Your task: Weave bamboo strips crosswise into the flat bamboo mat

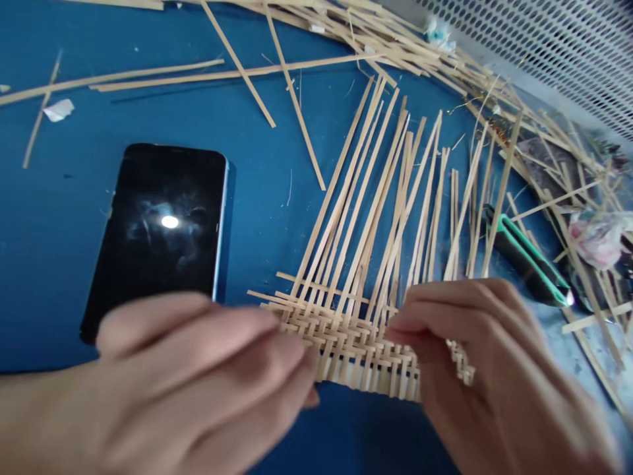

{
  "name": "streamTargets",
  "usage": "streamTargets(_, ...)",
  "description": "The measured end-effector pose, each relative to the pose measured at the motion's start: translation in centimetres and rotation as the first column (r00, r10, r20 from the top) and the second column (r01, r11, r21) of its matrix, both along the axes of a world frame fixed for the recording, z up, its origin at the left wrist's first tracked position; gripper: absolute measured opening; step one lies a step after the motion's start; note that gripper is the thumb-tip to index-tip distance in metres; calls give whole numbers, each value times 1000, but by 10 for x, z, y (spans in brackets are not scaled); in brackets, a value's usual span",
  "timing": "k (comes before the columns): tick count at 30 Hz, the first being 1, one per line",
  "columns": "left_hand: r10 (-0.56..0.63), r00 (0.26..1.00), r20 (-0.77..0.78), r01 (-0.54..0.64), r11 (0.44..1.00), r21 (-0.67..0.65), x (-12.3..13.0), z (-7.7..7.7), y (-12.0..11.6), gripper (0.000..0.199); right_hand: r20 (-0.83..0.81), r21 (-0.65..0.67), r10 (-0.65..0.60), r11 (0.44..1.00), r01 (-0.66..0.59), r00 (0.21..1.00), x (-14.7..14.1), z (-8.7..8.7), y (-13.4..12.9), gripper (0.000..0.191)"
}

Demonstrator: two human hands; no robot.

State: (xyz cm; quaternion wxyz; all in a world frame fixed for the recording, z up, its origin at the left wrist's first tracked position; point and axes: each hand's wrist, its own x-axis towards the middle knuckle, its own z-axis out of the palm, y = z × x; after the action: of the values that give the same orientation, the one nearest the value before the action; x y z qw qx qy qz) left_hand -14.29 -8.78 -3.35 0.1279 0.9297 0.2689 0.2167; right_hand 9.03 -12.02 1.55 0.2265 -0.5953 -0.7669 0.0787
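A partly woven mat of thin bamboo strips (pixel 353 340) lies at the front of the blue table, its long loose strips (pixel 341 211) fanning out away from me. My left hand (pixel 212 382) is closed at the mat's left edge, fingertips over the weave and slightly blurred. On the right side, my right hand (pixel 475 356) pinches the weave between thumb and forefinger, near the topmost cross strips. Part of the mat is hidden beneath both hands, and a bit of weave shows below the right fingers.
A black smartphone (pixel 163 224) lies left of the mat. Loose bamboo strips (pixel 316 20) are heaped along the back and right. A black and green tool (pixel 529 257) and crumpled plastic (pixel 598 237) lie at right. A perforated white panel (pixel 544 46) stands behind.
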Motion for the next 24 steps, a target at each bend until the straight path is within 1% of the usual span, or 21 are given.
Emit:
streamTargets(1, -26, 999, 32, 25, 999, 31, 5, 3, 13, 18, 16, 39, -69, 997, 68, 998, 5, 3, -2, 22)
streamTargets(2, -5, 997, 83, 0, 998, 60, 10, 5, 22, 13, 33, 74, -137, 988, 134, 990, 11, 5, -5, 19)
streamTargets(4, 22, 995, 95, -21, 1000, -13, 21, 6, 33, 20, 69, 130, -255, 961, 245, 964, 26, 5, -11, 14)
streamTargets(6, 28, 996, 84, -24, 998, -54, 30, 6, 34, 30, 97, 177, -320, 937, 300, 942, 40, 4, -17, 10)
streamTargets(7, 11, 997, 74, -8, 999, -43, 33, 6, 33, 32, 117, 201, -353, 924, 326, 928, 47, 2, -20, 8)
streamTargets(11, -75, 996, 39, 73, 996, 46, 39, 11, 28, 31, 145, 310, -496, 844, 437, 856, 71, -1, -31, 8)
streamTargets(14, -57, 996, 72, 57, 998, 1, 42, 13, 26, 34, 124, 379, -566, 786, 488, 815, 87, -1, -39, 9)
streamTargets(17, -41, 989, 141, 51, 996, -75, 47, 11, 25, 35, 90, 395, -620, 741, 544, 779, 108, -4, -45, 8)
streamTargets(20, -49, 983, 178, 68, 993, -100, 53, 10, 29, 38, 116, 382, -693, 692, 612, 711, 138, -9, -47, 9)
streamTargets(22, -79, 986, 149, 92, 992, -86, 56, 11, 33, 39, 158, 321, -711, 694, 645, 686, 158, -15, -46, 16)
streamTargets(24, -125, 989, 81, 130, 989, -66, 57, 11, 36, 37, 189, 260, -682, 729, 633, 707, 175, -21, -44, 26)
